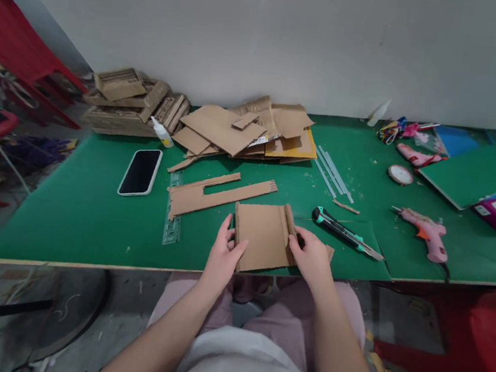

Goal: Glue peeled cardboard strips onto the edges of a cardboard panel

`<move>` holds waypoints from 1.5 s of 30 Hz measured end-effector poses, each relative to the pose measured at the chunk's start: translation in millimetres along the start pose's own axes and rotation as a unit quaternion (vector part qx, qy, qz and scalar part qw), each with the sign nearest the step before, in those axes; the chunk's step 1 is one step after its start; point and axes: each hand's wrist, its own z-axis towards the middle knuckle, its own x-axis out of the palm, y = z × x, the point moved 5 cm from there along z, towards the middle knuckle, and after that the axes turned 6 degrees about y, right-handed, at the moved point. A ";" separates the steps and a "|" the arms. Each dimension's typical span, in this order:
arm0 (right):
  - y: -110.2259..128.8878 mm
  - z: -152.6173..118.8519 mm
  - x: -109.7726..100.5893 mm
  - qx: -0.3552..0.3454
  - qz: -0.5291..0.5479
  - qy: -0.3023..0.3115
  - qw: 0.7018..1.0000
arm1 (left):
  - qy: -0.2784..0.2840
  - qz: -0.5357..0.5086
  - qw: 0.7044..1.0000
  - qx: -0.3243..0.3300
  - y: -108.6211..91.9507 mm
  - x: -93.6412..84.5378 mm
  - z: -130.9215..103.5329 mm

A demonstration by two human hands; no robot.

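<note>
A squarish cardboard piece with raised strips along its left and right sides is held at the front edge of the table. My left hand grips its left side, thumb on top. On the opposite side my right hand pinches the raised right strip, with the fingers partly hidden behind it. Part of a small cardboard scrap shows beside my right hand. Behind the held piece lies a notched cardboard cutout, resting across a clear ruler. A black and teal utility knife lies to the right, blade out.
Along the wall sit stacked cardboard trays, a glue bottle and a pile of cardboard sheets. A phone lies at left. Toward the right are thin translucent strips, a tape roll and a pink glue gun.
</note>
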 end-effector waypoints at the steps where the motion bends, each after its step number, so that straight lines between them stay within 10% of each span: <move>1: -0.6 -0.9 0.3 0.004 0.022 0.003 1.000 | -0.002 -0.024 1.000 -0.009 -0.4 0.1 0.6; 9: 6.9 -10.7 0.7 -0.005 0.270 0.023 0.963 | -0.034 -0.018 0.999 0.023 -7.2 -6.1 -9.1; 16: 13.5 -16.7 -15.9 0.031 0.589 0.047 0.806 | -0.063 -0.092 0.993 0.047 -22.9 -18.0 -18.9; 28: 21.7 -20.0 -25.1 -0.112 0.693 0.088 0.706 | -0.075 -0.094 0.992 0.039 -21.1 -22.1 -15.1; 34: 14.0 -18.2 -22.8 -0.075 0.594 0.055 0.799 | -0.065 -0.066 0.994 0.054 -18.4 -21.5 -14.9; 39: 13.9 -24.7 -35.0 -0.022 0.426 -0.116 0.897 | -0.080 -0.028 0.992 0.091 -14.6 -26.2 -17.8; 45: 46.9 -36.7 -50.0 -0.128 0.214 -0.167 0.954 | -0.085 -0.026 0.991 0.098 -12.7 -24.1 -22.7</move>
